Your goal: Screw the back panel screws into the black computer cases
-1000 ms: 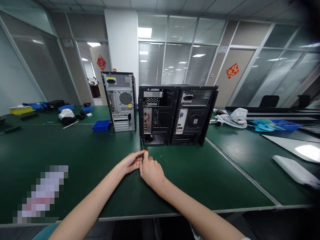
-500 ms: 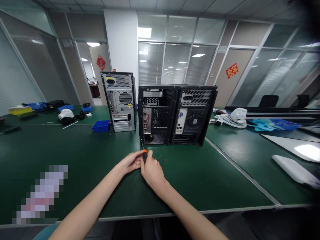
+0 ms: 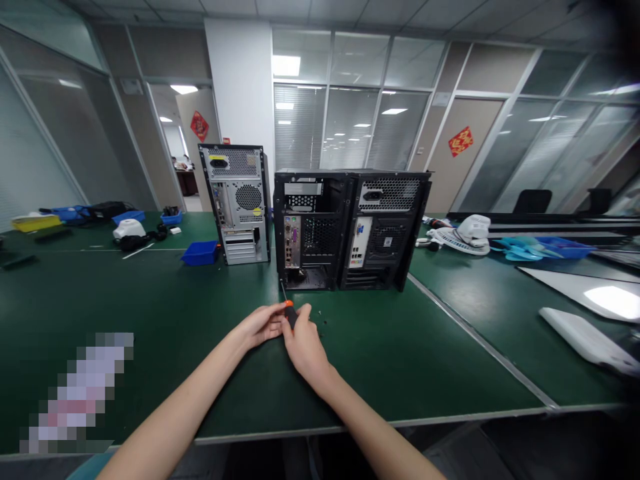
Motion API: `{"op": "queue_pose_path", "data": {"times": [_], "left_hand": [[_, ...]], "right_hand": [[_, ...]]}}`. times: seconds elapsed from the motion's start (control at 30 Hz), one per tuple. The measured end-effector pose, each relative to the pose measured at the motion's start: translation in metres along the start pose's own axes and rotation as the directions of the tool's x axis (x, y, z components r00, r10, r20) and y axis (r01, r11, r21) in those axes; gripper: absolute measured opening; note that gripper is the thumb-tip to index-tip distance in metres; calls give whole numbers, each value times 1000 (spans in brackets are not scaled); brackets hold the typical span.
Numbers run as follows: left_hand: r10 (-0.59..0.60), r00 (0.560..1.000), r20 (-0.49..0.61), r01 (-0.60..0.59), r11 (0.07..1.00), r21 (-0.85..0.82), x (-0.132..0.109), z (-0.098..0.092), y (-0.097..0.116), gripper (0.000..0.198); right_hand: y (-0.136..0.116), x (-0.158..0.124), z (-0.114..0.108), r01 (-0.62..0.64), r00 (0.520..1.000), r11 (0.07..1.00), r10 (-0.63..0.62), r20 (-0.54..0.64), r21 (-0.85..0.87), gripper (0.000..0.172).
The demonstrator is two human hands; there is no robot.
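Left hand (image 3: 261, 325) and right hand (image 3: 307, 341) grip a screwdriver (image 3: 291, 315) at the black computer tower (image 3: 320, 233), screwing seemingly unfinished, small parts (image 3: 325, 323) lying loose

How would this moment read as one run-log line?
left hand: at orange-collared screwdriver | right hand: gripping it | shaft: at lower left corner of left black computer case

Glare whitens the pale panel (image 3: 575, 288); the upper-right corner blurs dark.

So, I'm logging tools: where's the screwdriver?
Head view: the screwdriver is just left of centre, between left hand and right hand, pointing at the middle computer.
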State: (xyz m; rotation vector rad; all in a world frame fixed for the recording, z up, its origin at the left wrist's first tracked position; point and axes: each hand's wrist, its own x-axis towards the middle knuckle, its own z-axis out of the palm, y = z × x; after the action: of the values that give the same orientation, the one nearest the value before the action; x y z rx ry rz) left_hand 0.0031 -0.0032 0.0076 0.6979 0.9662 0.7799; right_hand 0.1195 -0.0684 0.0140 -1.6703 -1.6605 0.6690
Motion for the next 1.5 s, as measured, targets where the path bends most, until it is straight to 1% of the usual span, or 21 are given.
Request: {"op": "queue_pose_path", "data": {"times": [0.13, 0.27, 0.4, 0.47, 0.57, 0.63, 0.77, 0.87, 1.03, 1.33, 1.5], "left_hand": [[2, 1000, -8, -2, 1000, -3, -1, 1, 0, 18], [11, 1000, -9, -11, 1000, 0, 0, 0, 0, 18], [12, 1000, -1, -12, 999, 31, 2, -1, -2, 18], [15, 1000, 2, -16, 999, 39, 2, -1, -2, 18], [12, 1000, -1, -12, 999, 31, -1, 1, -1, 14], [3, 1000, -7, -3, 1000, 22, -3, 2, 0, 13], [-2, 1000, -14, 2, 1000, 27, -4, 4, 1, 14], [1, 1000, -13, 0, 1000, 31, -3, 3, 0, 16], [6, 1000, 3, -6, 999, 41, -2, 3, -1, 17], [13, 1000, 6, -14, 996, 85, -5, 4, 1, 20], [22, 1000, 7, -22, 996, 82, -3, 2, -1, 22]], "right_hand": [[5, 2, 3, 10, 1000, 984, -7, -15, 176, 14], [8, 4, 6, 20, 999, 958, -10, -35, 286, 17], [7, 5, 7, -48, 999, 929, 47, 13, 366, 18], [7, 5, 8, -85, 996, 887, 70, 49, 454, 20], [9, 6, 11, -115, 993, 794, 86, 77, 597, 25], [12, 7, 14, -136, 991, 750, 103, 89, 648, 29], [14, 9, 19, -183, 983, 705, 140, 119, 686, 37], [12, 7, 19, -222, 975, 666, 165, 149, 712, 39], [5, 3, 15, -294, 954, 551, 215, 207, 781, 37], [-2, 0, 18, -326, 937, 393, 253, 240, 860, 37], [-6, -1, 19, -347, 923, 311, 282, 263, 885, 28]]}}
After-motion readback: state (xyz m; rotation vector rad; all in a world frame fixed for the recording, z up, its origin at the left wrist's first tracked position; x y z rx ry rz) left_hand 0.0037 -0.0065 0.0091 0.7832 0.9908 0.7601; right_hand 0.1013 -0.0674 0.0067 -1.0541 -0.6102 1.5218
